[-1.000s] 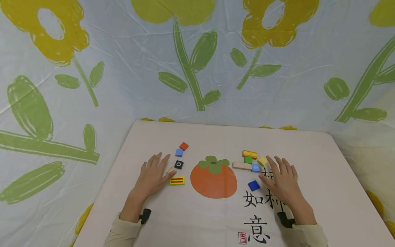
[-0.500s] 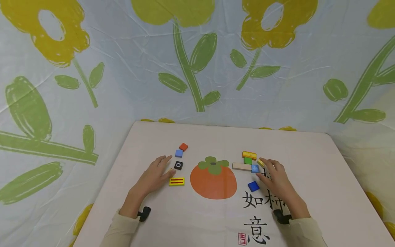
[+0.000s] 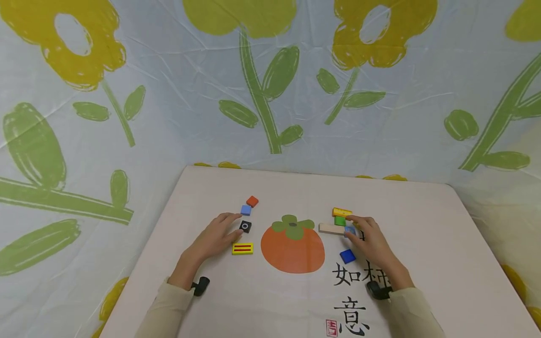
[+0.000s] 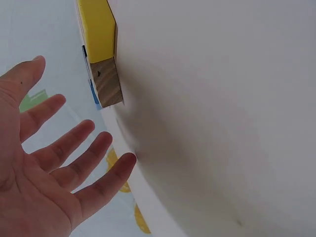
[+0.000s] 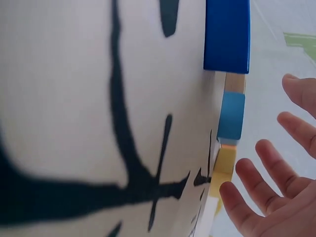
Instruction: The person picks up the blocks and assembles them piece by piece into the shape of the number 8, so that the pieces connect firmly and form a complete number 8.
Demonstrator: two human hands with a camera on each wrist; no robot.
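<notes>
My left hand [image 3: 215, 237] hovers at the left group of blocks, thumb and fingers spread apart. Its thumb tip lies right by a black block with a white ring [image 3: 245, 226], and the fingertips reach toward a light blue block [image 3: 246, 210]. Just below the thumb is a yellow block with red stripes [image 3: 243, 249]. My right hand [image 3: 371, 241] is over the right group, fingers loosely bent around a light blue block [image 5: 231, 116] without gripping it. A green block [image 3: 340, 220] and a plain wooden block [image 3: 331, 228] sit beside it; a yellow block [image 5: 224, 165] is mostly covered in the head view.
A red block [image 3: 252, 201] lies at the back left, a yellow-orange block [image 3: 342, 212] at the back right. Nearer me is a dark blue block [image 3: 347, 256]. The pale tabletop [image 3: 274, 300] carries a printed persimmon [image 3: 292, 249] and black characters. Flowered cloth [image 3: 169, 94] hangs behind.
The right hand has moved left, from beside the yellow block to over the light blue and green ones. The left hand has shifted slightly right toward the black block, its fingers drawing closer together.
</notes>
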